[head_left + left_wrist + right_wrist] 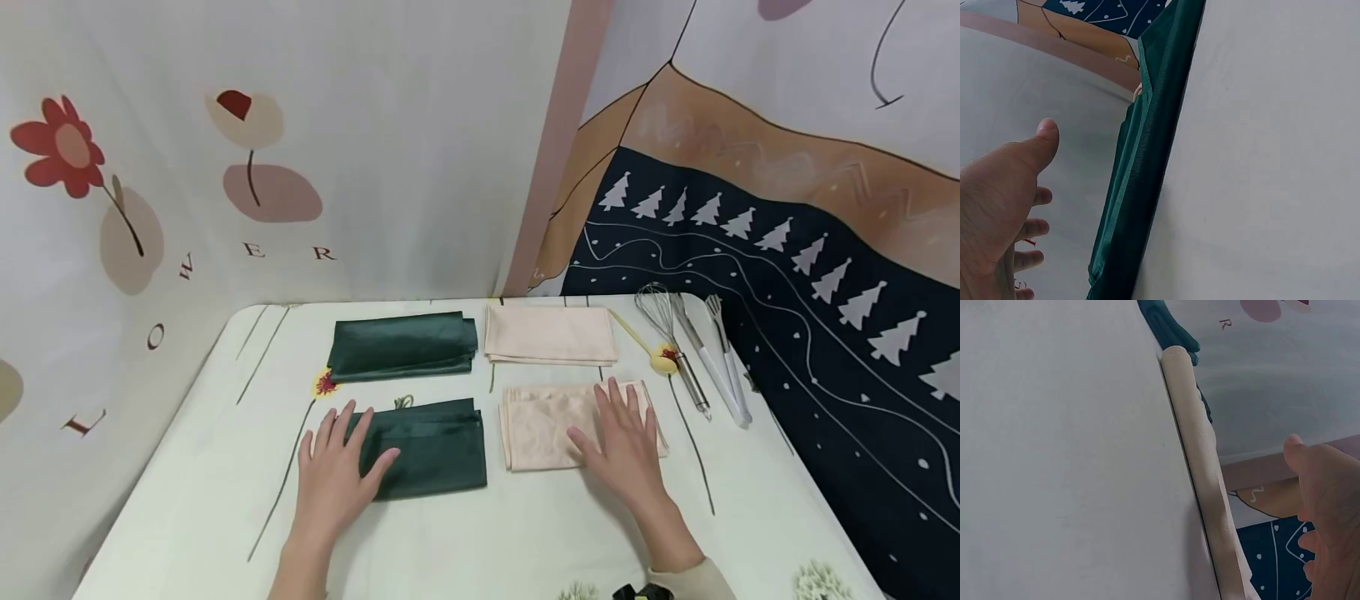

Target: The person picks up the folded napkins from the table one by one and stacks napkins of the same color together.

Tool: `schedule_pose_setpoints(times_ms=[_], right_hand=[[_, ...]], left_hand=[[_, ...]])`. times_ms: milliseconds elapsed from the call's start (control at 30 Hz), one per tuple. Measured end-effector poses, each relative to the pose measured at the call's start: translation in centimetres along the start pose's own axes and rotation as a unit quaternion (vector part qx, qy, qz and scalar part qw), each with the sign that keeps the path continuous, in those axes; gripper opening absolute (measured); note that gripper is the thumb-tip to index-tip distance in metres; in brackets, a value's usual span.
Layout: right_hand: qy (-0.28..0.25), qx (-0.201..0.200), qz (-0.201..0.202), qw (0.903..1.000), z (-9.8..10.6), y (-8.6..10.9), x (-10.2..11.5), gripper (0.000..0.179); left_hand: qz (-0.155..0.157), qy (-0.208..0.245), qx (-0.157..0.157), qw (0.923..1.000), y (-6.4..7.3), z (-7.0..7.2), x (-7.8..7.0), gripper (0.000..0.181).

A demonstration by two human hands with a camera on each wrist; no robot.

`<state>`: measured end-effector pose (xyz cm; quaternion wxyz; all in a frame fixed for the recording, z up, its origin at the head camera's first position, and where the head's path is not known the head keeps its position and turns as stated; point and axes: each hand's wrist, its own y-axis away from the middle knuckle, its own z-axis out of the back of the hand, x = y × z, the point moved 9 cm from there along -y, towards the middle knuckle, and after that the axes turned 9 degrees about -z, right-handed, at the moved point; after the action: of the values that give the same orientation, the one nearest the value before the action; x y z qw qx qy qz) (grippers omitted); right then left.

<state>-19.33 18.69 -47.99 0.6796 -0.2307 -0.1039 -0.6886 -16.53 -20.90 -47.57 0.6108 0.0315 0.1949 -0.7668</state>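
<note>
Four folded cloths lie in two rows on the table. My left hand [333,471], fingers spread, is over the left edge of the near dark green cloth [431,450]. In the left wrist view that green cloth [1141,169] appears edge-on, with the thumb apart from it. My right hand [626,437] is spread over the right part of the near pale pink cloth [536,429]. The right wrist view shows the pink cloth [1194,444] edge-on, a gap between it and the thumb. Neither hand grips anything.
Behind lie another green cloth [401,346] and another pink cloth [551,335]. At the right are a yellow spoon [662,362], a whisk [678,350] and white-handled utensils [723,375]. Printed curtains hang behind the white table [187,467].
</note>
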Motion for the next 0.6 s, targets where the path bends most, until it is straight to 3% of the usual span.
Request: schedule_pose_setpoints(times_ms=[300,600], right_hand=[[0.006,0.015,-0.004,0.9999,-0.48,0.22,0.0,0.082],[0.008,0.002,0.003,1.0,-0.45,-0.02,0.15,0.082]], left_hand=[[0.004,-0.003,0.002,1.0,0.26,-0.27,-0.16,0.075],[0.003,-0.007,0.004,1.0,-0.2,-0.38,-0.34,0.075]])
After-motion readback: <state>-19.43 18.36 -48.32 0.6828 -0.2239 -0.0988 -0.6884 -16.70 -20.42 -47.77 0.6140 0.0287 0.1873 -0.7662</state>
